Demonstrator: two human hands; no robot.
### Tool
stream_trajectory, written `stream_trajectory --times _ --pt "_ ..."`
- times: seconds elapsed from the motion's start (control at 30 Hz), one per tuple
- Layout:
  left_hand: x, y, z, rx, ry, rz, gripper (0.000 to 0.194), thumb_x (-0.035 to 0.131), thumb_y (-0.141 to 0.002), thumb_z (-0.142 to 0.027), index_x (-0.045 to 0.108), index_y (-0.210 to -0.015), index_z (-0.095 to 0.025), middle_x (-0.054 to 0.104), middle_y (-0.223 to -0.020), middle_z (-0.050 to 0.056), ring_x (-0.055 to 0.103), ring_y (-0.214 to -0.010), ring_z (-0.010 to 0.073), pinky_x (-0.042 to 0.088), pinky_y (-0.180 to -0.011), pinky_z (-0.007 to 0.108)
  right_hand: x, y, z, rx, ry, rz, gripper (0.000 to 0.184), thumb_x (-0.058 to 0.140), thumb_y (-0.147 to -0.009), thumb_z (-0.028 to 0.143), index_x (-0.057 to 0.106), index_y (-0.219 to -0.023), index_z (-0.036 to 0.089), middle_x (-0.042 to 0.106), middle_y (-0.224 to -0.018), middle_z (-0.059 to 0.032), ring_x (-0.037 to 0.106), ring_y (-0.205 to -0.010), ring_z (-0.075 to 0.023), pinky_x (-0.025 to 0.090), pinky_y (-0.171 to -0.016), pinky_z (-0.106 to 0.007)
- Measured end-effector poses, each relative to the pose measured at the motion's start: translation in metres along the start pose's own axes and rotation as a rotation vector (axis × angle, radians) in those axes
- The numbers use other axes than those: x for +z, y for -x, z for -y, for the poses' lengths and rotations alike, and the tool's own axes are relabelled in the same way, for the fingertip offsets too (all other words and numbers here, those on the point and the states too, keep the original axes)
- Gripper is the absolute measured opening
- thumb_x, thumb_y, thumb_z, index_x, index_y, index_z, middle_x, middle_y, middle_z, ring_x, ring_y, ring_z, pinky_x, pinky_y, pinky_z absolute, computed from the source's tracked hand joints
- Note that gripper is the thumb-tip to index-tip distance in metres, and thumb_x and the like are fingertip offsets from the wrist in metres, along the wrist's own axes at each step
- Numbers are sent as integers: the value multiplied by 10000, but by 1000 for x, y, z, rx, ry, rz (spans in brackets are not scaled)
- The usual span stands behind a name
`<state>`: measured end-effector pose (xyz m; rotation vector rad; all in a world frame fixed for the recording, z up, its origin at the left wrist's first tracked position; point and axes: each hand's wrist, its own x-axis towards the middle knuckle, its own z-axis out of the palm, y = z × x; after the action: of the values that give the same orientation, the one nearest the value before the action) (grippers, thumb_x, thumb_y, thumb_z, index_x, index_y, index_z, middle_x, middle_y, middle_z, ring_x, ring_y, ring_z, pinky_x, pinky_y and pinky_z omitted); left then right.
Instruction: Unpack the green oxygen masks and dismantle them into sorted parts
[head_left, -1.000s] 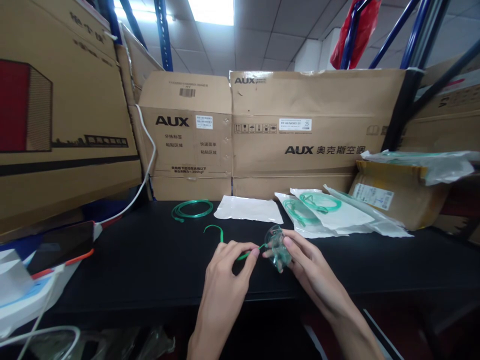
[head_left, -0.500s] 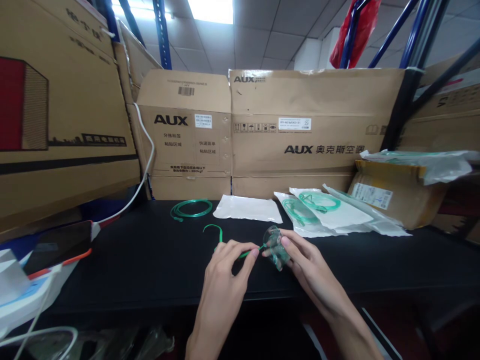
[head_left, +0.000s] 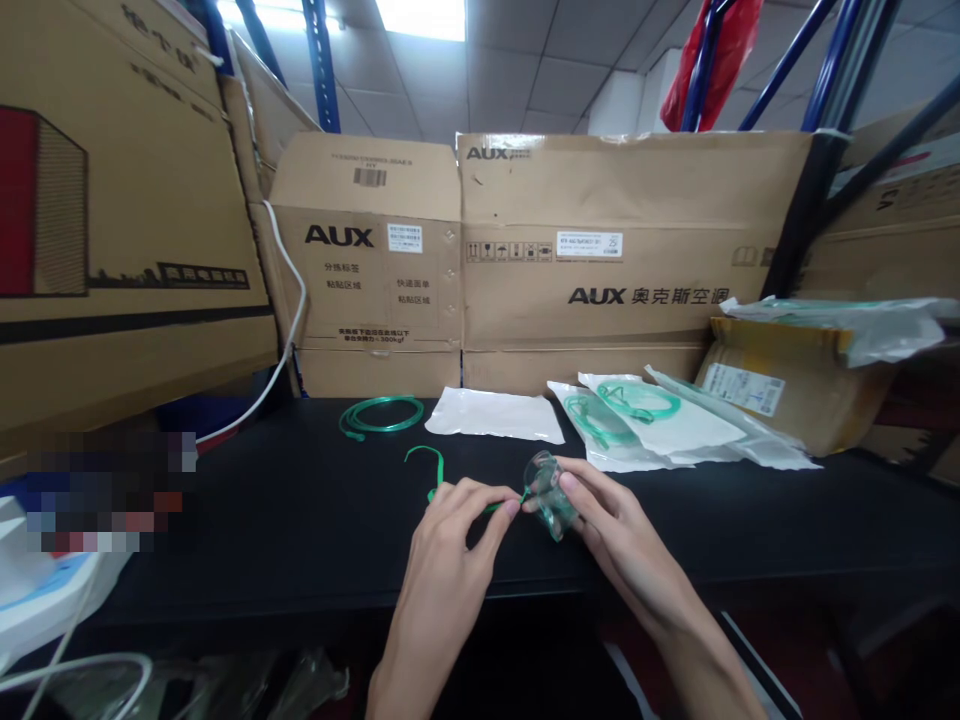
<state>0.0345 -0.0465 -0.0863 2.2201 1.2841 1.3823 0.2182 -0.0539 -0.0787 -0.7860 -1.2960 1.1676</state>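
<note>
My right hand (head_left: 619,515) is closed around a small clear, greenish oxygen mask (head_left: 553,492), held just above the black table, its rim tilted up. A green elastic strap (head_left: 440,466) is pinched between the thumb and forefinger of my left hand (head_left: 454,550). One part of the strap meets the mask's edge at my left fingertips. Its loose end curls out behind my left knuckles onto the table. My fingers hide how the strap joins the mask.
Coiled green tubing (head_left: 386,430) lies at the back left, beside a white pouch (head_left: 495,417). Several pouches with green tubing (head_left: 637,400) overlap at the right, before an opened carton (head_left: 802,375). A white power strip (head_left: 71,610) stands left. Large cardboard panels (head_left: 600,200) close off the back.
My left fingertips have shifted slightly right, nearer the mask's edge, still pinching the strap. My right hand and the mask are almost where they were.
</note>
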Motion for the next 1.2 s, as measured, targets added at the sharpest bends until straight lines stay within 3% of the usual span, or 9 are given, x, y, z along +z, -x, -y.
stream_trajectory --times 0.17,0.4,0.67,0.83,1.0,1.2 --pt "0 -1 -1 -15 2 -27 162 555 -1010 -281 703 -944 -286 728 -963 -26 630 -937 225 423 -936 393 -2 0 -1 6 15 5 396 648 -964 474 677 -1293 254 757 -1069 -81 698 -999 -241 515 -821 -344" --pt "0 1 -2 -5 -14 -88 112 617 -978 -285 723 -946 -297 748 -952 -36 644 -913 225 452 -924 389 -3 2 1 -13 84 46 317 666 -961 430 712 -1250 309 714 -1233 -47 623 -1192 -238 443 -1035 -367" --pt "0 3 0 -14 -1 -116 99 658 -948 -261 732 -968 -323 765 -951 -53 669 -911 226 479 -864 374 -8 2 3 -80 170 195 222 679 -957 345 744 -1168 321 684 -1144 -8 619 -1069 -176 471 -920 -289" --pt "0 3 2 -13 -5 -101 142 651 -957 -236 741 -979 -343 770 -979 -65 662 -951 228 467 -867 385 -9 3 3 -77 162 234 258 716 -928 309 734 -1185 311 686 -1184 -21 625 -1149 -196 464 -1009 -318" --pt "1 4 2 15 -25 -129 147 664 -957 -210 743 -960 -334 773 -983 -64 657 -955 228 446 -879 392 -8 5 4 -48 190 154 245 671 -956 395 727 -1169 288 715 -1221 -43 638 -1201 -220 467 -1048 -341" --pt "1 5 2 127 -47 -122 177 688 -945 -159 745 -948 -327 771 -973 -77 645 -938 209 424 -870 373 -3 -2 -2 -90 390 -7 262 626 -964 445 778 -961 231 742 -1013 -46 684 -992 -213 524 -880 -307"
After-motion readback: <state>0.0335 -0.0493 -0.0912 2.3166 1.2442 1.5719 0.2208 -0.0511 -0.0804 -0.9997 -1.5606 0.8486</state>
